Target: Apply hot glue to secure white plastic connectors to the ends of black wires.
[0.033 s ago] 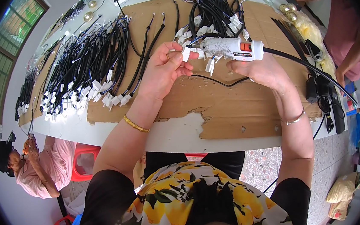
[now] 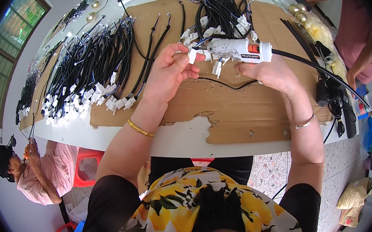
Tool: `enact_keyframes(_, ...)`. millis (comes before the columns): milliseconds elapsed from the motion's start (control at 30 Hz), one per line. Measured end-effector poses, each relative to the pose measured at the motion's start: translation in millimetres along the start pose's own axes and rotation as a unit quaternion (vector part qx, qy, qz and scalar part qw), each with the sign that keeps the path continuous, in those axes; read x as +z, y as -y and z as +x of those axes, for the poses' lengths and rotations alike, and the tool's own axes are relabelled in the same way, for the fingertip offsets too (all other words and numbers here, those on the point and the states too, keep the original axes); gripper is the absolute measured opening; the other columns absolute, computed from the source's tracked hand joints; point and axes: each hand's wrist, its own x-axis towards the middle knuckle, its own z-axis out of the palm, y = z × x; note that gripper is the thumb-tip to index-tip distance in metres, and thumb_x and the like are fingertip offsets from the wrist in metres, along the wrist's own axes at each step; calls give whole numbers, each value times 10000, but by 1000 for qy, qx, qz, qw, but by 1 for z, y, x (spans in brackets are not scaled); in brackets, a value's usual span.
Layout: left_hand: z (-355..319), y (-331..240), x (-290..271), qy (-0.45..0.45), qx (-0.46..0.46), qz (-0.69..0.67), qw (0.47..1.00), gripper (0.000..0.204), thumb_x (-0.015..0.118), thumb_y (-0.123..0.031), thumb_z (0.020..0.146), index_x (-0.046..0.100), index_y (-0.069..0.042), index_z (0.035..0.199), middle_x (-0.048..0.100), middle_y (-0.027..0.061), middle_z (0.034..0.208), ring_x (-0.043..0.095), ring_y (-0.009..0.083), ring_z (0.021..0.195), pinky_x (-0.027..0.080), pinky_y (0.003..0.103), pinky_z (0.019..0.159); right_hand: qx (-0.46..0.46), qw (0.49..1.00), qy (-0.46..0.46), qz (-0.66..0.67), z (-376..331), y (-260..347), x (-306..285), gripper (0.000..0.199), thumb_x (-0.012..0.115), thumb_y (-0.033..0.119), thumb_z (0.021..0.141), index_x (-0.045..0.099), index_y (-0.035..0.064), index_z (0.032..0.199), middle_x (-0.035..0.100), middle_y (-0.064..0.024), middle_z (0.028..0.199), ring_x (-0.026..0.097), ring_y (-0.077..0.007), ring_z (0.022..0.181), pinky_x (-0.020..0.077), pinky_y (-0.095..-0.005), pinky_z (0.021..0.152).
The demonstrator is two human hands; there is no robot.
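Observation:
Between the thumb and fingertips of my left hand (image 2: 165, 78) is a small white connector (image 2: 192, 56). My right hand (image 2: 274, 74) is wrapped round a white hot glue gun (image 2: 230, 50) with an orange part. Its smudged front end points left at the connector; whether the two touch I cannot tell. From the gun's rear a thick black cord (image 2: 323, 69) runs off to the right. Just below the gun hangs another white connector (image 2: 217, 68). Beyond both hands lies a bundle of black cables (image 2: 219, 11) with white connectors.
Cardboard (image 2: 248, 121) covers much of the white table (image 2: 170, 143). A large pile of black cables (image 2: 97, 57) lies left. Black adapters with coiled cords (image 2: 336, 103) sit at the right edge. One person (image 2: 45, 172) is at the left, another (image 2: 357, 30) at the right.

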Motion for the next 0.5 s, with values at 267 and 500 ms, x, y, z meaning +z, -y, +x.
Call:
enact_keyframes(267,0,-2,-1,22,0,0,1000,105,412,-52,885,439,-90,980,592,143,972,545,142,708,479,277,662,-12,1000,7,17,0,-1,-2,253,642,168,684,570,12,869,600,-57,753,506,-113,671,428,-258,647)
enact_keyframes(500,1,0,-3,25,14,-2,1000,138,443,-42,874,447,-99,999,585,164,991,569,131,727,485,249,638,-17,1000,-8,23,1,-4,-4,254,649,165,676,575,10,863,596,-61,743,501,-112,667,427,-256,644)
